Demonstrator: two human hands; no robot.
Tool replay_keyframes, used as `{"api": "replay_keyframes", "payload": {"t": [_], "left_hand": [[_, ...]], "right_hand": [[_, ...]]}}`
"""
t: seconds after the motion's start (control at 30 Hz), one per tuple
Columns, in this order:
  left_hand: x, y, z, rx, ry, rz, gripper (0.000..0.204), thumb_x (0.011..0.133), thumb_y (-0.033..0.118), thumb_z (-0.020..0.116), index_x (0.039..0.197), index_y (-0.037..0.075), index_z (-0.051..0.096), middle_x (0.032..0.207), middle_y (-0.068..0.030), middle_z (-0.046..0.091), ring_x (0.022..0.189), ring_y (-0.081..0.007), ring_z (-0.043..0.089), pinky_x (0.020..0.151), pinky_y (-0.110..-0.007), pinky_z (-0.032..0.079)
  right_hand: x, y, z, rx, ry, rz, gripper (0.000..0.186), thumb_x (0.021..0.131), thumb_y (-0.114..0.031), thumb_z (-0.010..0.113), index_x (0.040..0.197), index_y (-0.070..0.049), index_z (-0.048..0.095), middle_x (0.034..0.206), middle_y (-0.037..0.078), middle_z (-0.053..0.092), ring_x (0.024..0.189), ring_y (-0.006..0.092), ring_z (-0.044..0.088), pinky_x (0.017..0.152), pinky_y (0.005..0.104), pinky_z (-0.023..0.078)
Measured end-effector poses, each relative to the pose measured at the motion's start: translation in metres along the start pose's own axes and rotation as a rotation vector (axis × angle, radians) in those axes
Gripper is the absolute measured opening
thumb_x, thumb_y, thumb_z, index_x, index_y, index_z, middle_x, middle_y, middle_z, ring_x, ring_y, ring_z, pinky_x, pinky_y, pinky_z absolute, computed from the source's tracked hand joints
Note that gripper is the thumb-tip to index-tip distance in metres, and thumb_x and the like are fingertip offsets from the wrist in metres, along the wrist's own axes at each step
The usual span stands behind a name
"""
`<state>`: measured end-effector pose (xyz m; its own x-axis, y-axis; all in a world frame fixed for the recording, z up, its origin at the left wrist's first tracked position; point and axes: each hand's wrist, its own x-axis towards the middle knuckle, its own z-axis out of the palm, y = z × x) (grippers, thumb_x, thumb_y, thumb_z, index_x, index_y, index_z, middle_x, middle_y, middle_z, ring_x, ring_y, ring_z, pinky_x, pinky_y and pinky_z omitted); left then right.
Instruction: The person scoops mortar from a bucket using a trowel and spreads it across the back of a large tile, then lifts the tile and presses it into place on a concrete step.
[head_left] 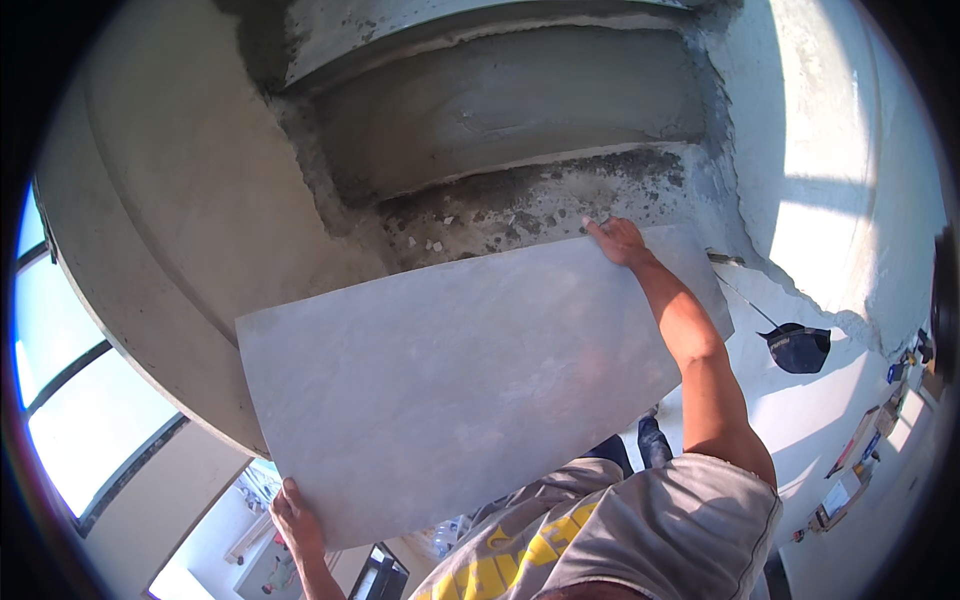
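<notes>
A large grey rectangular tile (470, 380) spans the middle of the view, held between both my hands in front of my body. My left hand (296, 515) grips its lower left edge, thumb on the face and fingers hidden behind. My right hand (618, 241) is closed over the far edge, towards the right corner. Beyond the tile lies a stair step with smooth wet mortar (520, 100) spread on it. A rough grey ledge (540, 200) strewn with small chips sits between that mortar and the tile's far edge.
A curved plastered wall (170, 200) borders the steps on the left, with windows (90, 420) past it. On the right, a dark cap (797, 348) hangs near a pale sunlit wall (820, 220). Tools and boxes (850, 480) lie farther right.
</notes>
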<state>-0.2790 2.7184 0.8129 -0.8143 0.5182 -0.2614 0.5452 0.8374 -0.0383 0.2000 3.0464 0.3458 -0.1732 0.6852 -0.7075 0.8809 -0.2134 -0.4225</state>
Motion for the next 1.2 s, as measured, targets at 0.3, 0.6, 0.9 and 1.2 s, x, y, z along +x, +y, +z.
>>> {"api": "replay_keyframes", "payload": {"t": [0.3,0.6,0.9,1.2], "left_hand": [[0.030,0.053,-0.007,0.095,-0.096,0.045,0.059,0.107,0.044,0.043,0.104,-0.009,0.070,0.089,-0.0280,0.067,0.082,-0.0417,0.063,0.080,-0.052,0.048],[0.052,0.113,0.016,0.252,-0.099,0.237,0.059,0.106,0.042,0.044,0.096,-0.010,0.070,0.095,-0.0361,0.067,0.091,-0.0530,0.065,0.082,-0.056,0.049],[0.107,0.089,0.104,0.224,-0.117,0.215,0.066,0.109,0.044,0.038,0.094,-0.011,0.070,0.097,-0.0373,0.068,0.101,-0.0550,0.065,0.087,-0.059,0.049],[0.185,0.031,0.217,-0.054,-0.302,0.418,0.061,0.112,0.036,0.031,0.101,-0.009,0.071,0.091,-0.0304,0.072,0.090,-0.0462,0.071,0.075,-0.052,0.052]], "right_hand": [[-0.029,0.057,0.018,0.063,-0.016,0.161,0.089,0.098,-0.073,0.037,0.104,0.007,0.073,0.116,0.032,0.069,0.119,0.0421,0.062,0.106,0.0478,0.045],[-0.071,0.123,0.012,0.070,0.089,0.278,0.090,0.100,-0.073,0.033,0.112,0.008,0.071,0.117,0.033,0.068,0.118,0.0449,0.063,0.105,0.0498,0.046],[-0.104,0.143,-0.013,0.033,0.118,0.313,0.093,0.099,-0.075,0.032,0.116,0.009,0.069,0.120,0.036,0.067,0.120,0.0472,0.062,0.105,0.0514,0.046],[-0.103,0.149,-0.016,-0.001,0.174,0.346,0.093,0.100,-0.075,0.028,0.106,0.006,0.073,0.111,0.029,0.072,0.110,0.0436,0.067,0.099,0.0498,0.051]]}}
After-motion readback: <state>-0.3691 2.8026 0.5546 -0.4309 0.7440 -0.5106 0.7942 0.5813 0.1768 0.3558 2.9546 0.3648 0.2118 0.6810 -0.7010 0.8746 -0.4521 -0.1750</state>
